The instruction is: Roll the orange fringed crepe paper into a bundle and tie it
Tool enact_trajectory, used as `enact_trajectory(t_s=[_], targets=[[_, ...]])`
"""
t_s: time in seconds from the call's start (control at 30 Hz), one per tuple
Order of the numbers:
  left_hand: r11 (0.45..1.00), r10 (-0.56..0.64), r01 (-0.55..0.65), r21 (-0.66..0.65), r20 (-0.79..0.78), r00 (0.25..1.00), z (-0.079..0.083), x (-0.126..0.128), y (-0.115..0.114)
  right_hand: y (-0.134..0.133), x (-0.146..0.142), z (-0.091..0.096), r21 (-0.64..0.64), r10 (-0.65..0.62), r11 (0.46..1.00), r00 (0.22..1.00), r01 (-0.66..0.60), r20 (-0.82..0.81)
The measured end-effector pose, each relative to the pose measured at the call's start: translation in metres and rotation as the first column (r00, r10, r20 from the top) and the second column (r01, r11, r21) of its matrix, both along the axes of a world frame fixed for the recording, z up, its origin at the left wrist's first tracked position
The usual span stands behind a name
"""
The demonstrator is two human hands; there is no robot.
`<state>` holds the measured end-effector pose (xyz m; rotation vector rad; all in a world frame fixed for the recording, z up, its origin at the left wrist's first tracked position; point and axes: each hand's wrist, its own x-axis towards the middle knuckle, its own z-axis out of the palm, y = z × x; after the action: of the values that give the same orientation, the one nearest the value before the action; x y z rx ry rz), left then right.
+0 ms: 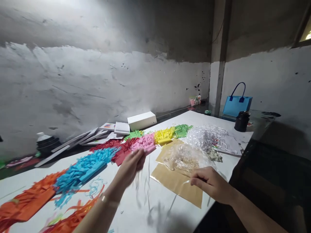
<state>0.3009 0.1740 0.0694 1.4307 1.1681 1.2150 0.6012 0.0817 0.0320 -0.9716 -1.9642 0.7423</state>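
Head-worn camera looks forward and down, close over the table (136,213).

Craft workshop: cut paper piles (85,168), worktable (136,207).

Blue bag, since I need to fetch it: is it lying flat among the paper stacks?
No, the blue bag stands upright at the far right, handles up, well apart from the paper stacks.

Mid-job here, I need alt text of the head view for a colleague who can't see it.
Two bare hands work over a white table: the left hand is blurred, with thin pale strips hanging below it, while the right hand pinches a clear strip on brown paper. A row of fringed coloured paper runs behind them, beside crumpled clear plastic.
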Motion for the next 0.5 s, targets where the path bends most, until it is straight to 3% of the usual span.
enact_trajectory(t_s=[0.07, 0.13, 0.2, 0.27, 0.37, 0.5], targets=[[0.991, -0.044, 0.049, 0.124, -0.037, 0.998, 0.025, 0.019, 0.053, -0.002, 0.004, -0.015, -0.052, -0.031, 0.998, 0.999, 0.03, -0.009], [0.979, -0.114, 0.136, 0.152, -0.143, 0.983, 0.036, 0.033, 0.095, -0.009, 0.002, -0.035, -0.112, -0.036, 0.993, 0.999, 0.034, -0.012], [0.975, -0.164, 0.199, 0.099, -0.281, 0.945, 0.03, 0.037, 0.119, -0.016, -0.005, -0.06, -0.175, -0.016, 0.985, 1.0, 0.015, -0.007], [0.98, -0.153, 0.191, 0.058, -0.4, 0.904, 0.01, 0.031, 0.12, -0.019, -0.013, -0.085, -0.218, 0.007, 0.976, 1.0, -0.01, -0.014], [0.99, -0.042, 0.103, 0.099, -0.489, 0.871, -0.03, 0.011, 0.08, -0.016, -0.028, -0.114, -0.257, -0.026, 0.966, 0.996, 0.003, -0.084], [0.996, 0.051, -0.012, 0.083, -0.475, 0.879, -0.087, -0.009, -0.034, -0.01, -0.065, -0.126, -0.286, -0.155, 0.956, 0.946, 0.071, -0.283]])
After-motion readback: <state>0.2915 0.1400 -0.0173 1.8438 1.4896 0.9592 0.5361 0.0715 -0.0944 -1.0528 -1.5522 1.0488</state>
